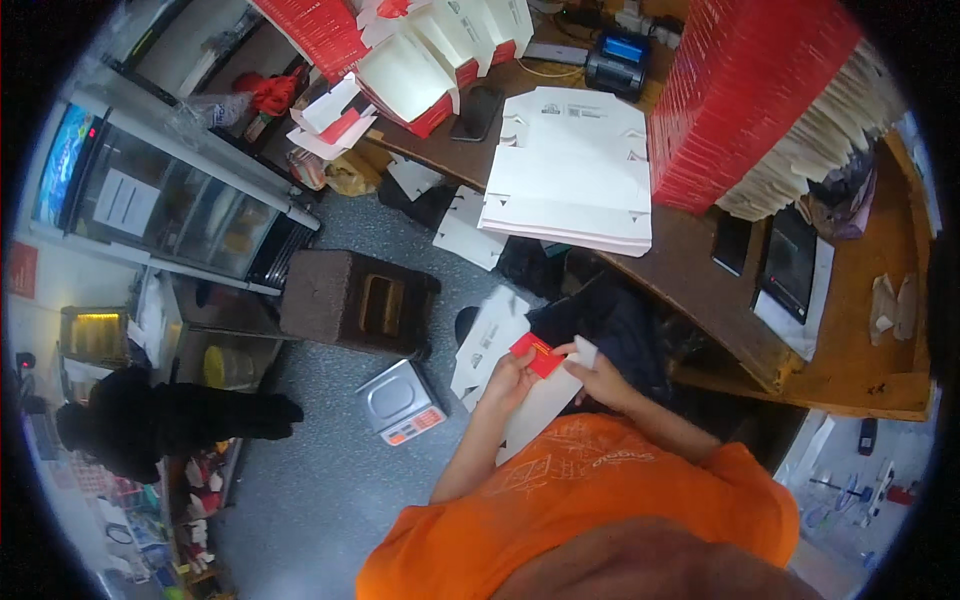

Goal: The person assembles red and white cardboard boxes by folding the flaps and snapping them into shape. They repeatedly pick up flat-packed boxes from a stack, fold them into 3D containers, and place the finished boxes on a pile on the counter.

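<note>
A flat white carton blank (541,403) lies across my lap, with one end reaching out to the left past my knees. Over its middle shows a small red panel (537,355); whether it is a folded flap or a separate card, I cannot tell. My left hand (511,380) grips the red panel's left side, fingers closed. On the other side, my right hand (597,378) pinches the blank's edge, where a small white flap (584,351) stands up by the fingers. A stack of white carton blanks (570,170) rests on the desk ahead.
The brown desk (690,290) also holds a tall red carton stack (745,95), open boxes (410,85), a phone (477,113), a small printer (615,65) and a tablet (788,262). On the floor to the left are a scale (395,398) and a brown stool (335,300).
</note>
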Motion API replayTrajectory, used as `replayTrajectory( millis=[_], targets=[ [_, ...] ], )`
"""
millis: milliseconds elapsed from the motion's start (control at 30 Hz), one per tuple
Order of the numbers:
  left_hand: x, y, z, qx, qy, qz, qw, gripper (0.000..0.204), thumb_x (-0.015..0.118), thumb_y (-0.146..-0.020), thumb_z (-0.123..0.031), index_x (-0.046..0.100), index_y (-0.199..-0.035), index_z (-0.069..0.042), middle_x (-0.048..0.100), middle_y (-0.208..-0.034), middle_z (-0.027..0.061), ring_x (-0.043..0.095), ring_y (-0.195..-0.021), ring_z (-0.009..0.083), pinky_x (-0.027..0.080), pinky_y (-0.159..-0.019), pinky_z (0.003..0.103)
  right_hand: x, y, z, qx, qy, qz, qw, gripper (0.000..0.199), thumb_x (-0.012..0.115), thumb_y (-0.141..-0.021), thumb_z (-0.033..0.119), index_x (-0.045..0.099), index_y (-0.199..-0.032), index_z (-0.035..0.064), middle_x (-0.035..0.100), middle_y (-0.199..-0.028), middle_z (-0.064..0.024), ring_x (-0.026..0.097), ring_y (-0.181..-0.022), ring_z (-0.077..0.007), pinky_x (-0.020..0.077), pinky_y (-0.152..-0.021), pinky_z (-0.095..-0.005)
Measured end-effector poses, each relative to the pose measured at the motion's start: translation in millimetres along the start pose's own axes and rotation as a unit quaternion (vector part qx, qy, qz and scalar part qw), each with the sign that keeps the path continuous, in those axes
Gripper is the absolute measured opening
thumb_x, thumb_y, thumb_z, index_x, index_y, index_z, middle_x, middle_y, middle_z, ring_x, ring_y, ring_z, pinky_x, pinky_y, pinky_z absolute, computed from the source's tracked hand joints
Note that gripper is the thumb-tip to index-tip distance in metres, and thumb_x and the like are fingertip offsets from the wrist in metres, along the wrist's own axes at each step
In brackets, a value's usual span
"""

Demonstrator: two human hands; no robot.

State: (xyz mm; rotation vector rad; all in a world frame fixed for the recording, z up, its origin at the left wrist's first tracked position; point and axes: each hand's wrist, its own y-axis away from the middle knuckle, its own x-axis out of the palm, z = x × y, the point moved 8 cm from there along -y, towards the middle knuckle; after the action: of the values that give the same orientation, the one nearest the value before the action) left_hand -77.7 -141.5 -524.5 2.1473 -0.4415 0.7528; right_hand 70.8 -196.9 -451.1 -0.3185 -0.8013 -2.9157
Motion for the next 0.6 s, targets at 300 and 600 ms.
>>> replayTrajectory(
  millis=[300,600],
  targets=[
    [33,1,-10,0.027,-0.032,-0.031,0.999,0.02,0.052,-0.106,-0.007,0.061,-0.12,0.005,0.071,-0.109,0.0165,0.072,-0.097,0.0272,0.061,-0.093,0.044,-29,27,50,-0.276,0.283,-0.195,0.897,0.02,0.082,-0.087,0.012,0.068,-0.076,0.0029,0.064,-0.076,-0.0035,0.064,-0.064,-0.0115,0.0494,-0.056,-0.0304],
    [21,-6,-12,0.064,-0.182,0.002,0.981,0.019,0.047,-0.105,-0.002,0.062,-0.113,0.006,0.07,-0.104,0.017,0.073,-0.094,0.0261,0.064,-0.083,0.039,-15,-10,52,-0.225,0.349,-0.096,0.905,0.029,0.081,-0.089,0.02,0.067,-0.073,0.0004,0.056,-0.069,-0.0049,0.054,-0.058,-0.0131,0.0425,-0.054,-0.0314]
  ],
)
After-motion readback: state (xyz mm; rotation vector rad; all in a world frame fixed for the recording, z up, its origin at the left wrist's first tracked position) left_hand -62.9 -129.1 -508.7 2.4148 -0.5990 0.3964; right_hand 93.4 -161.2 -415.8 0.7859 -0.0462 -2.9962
